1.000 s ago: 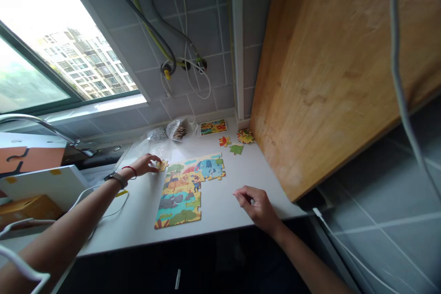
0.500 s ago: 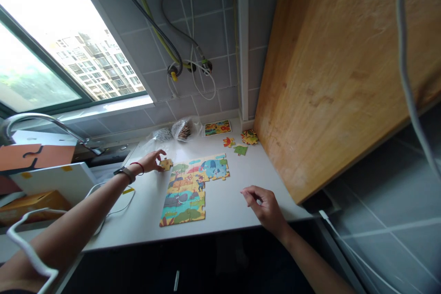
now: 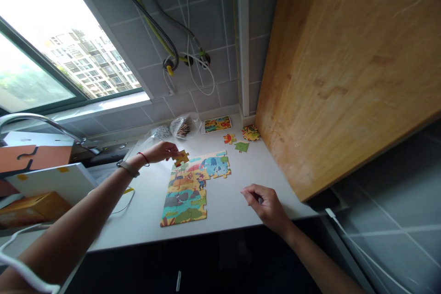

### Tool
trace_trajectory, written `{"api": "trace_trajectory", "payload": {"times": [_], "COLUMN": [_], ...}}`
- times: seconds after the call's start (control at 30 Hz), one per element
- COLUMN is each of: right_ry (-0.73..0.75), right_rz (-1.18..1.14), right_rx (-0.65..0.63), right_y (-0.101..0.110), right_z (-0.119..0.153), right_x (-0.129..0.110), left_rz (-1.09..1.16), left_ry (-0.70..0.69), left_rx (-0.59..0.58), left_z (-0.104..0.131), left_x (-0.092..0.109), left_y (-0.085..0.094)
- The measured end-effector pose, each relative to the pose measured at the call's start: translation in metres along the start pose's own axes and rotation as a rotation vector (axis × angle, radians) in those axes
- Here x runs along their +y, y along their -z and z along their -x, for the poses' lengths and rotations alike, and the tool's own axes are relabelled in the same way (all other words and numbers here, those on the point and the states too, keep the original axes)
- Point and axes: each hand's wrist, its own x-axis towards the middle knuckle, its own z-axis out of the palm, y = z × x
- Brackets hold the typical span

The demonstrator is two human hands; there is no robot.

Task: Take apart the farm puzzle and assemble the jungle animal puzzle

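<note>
My left hand (image 3: 164, 150) pinches a yellow-brown jigsaw puzzle piece (image 3: 181, 158) by its left side, just above the upper left corner of a partly joined puzzle (image 3: 184, 197). That puzzle lies flat with its animal picture face up; its joined part reaches further right along the top than along the bottom. My right hand (image 3: 265, 204) rests over the counter to the right of the puzzle, its fingers curled together; whether anything is inside them cannot be made out. A green piece (image 3: 241, 147) and a red-and-yellow piece (image 3: 229, 138) lie loose behind the puzzle.
A stack of pieces (image 3: 251, 132) sits beside the leaning wooden board (image 3: 337, 69). Against the wall lie a picture card (image 3: 217, 124) and clear plastic bags (image 3: 182, 126). Boxes (image 3: 36, 206) and a faucet (image 3: 44, 121) are at left. A white cable (image 3: 25, 266) crosses the lower left.
My left hand has lifted the puzzle piece from the counter and carried it right, to the joined puzzle's upper left corner. My right hand has barely moved.
</note>
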Motion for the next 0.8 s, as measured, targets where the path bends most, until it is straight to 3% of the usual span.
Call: {"api": "trace_trajectory", "payload": {"times": [0.13, 0.33, 0.43, 0.67, 0.8], "right_ry": [0.006, 0.011, 0.005, -0.012, -0.018], "right_rz": [0.024, 0.049, 0.050, 0.055, 0.054], "right_rx": [-0.008, -0.011, -0.021, -0.045, -0.054], "right_y": [0.000, -0.001, -0.002, -0.003, -0.002], "right_z": [-0.001, 0.000, 0.000, 0.000, 0.000], "right_x": [-0.002, -0.002, -0.001, -0.002, -0.003], "left_rz": [0.219, 0.197, 0.082, -0.095, -0.113], "left_ry": [-0.146, -0.225, -0.262, -0.313, -0.331], "left_rx": [0.024, 0.015, 0.071, 0.142, 0.155], "left_z": [-0.030, -0.087, -0.108, -0.144, -0.160], "left_x": [0.062, 0.134, 0.150, 0.172, 0.201], "left_y": [-0.030, -0.090, -0.100, -0.097, -0.118]}}
